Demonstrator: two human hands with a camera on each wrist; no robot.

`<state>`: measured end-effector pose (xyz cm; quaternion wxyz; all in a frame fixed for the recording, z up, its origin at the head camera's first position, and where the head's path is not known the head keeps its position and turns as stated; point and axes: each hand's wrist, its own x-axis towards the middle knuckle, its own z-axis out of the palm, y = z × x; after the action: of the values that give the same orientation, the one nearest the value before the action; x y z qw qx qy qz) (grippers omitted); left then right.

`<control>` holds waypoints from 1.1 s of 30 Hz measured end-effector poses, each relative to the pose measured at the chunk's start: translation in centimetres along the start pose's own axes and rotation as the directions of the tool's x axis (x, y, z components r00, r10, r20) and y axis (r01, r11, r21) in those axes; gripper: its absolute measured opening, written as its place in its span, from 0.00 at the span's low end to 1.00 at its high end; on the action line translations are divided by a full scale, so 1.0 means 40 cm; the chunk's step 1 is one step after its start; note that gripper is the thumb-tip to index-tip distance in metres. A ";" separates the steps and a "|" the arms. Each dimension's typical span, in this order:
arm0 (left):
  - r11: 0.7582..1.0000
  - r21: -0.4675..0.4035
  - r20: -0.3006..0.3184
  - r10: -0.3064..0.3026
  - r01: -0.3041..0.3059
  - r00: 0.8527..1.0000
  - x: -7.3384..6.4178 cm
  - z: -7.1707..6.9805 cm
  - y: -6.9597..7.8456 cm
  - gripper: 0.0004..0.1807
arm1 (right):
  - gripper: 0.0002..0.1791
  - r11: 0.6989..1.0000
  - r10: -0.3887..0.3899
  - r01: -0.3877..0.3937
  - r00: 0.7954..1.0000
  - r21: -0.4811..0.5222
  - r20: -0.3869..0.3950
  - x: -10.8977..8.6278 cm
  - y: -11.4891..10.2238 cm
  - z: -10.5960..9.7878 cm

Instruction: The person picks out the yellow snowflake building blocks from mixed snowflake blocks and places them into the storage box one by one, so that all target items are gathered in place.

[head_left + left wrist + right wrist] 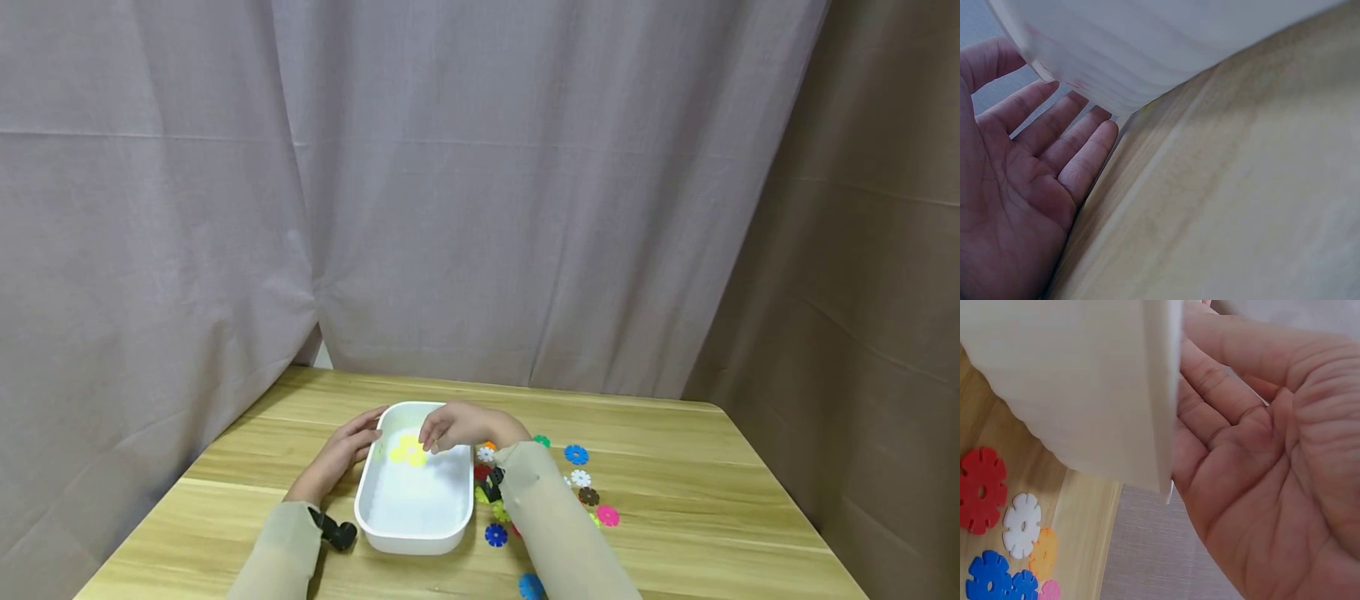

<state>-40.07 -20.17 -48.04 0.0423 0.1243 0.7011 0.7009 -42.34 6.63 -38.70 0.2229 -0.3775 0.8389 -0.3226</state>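
Note:
A white rectangular plastic bin (414,517) stands on the table with its long side pointing away from me. Several yellow flower-shaped plastic discs (407,451) lie together on its floor, toward the far end. My left hand (347,448) rests against the bin's left wall. In the left wrist view its fingers (1088,159) are extended along the outside, the thumb up by the rim. My right hand (459,425) reaches over the right wall into the bin, fingers bent down beside the yellow discs. The wall hides its fingertips in the right wrist view; I cannot tell whether they pinch a disc.
Loose notched discs lie right of the bin, partly under my right forearm: a dark blue one (496,535), a blue one (576,454), a pink one (608,516), a brown one (588,496) and others. Grey curtains (480,208) hang behind the wooden table (712,500).

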 end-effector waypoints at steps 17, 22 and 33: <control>1.000 -0.002 0.005 0.003 -0.003 1.000 0.001 0.006 0.001 0.30 | 0.09 0.998 -0.059 0.059 0.997 -0.001 -0.060 -0.050 0.009 -0.005; 1.000 -0.007 0.000 0.009 -0.009 1.000 0.001 0.005 0.001 0.30 | 0.07 0.997 -0.076 0.074 0.993 -0.021 -0.088 -0.081 0.007 -0.007; 1.000 -0.024 0.012 0.008 -0.007 1.000 0.000 0.000 -0.001 0.30 | 0.07 0.992 -0.127 0.127 0.984 -0.011 -0.125 -0.131 0.010 -0.002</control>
<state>-40.06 -20.15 -48.09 0.0454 0.1307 0.6919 0.7087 -39.37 10.92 -38.23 0.1480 -0.4095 0.8260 -0.3579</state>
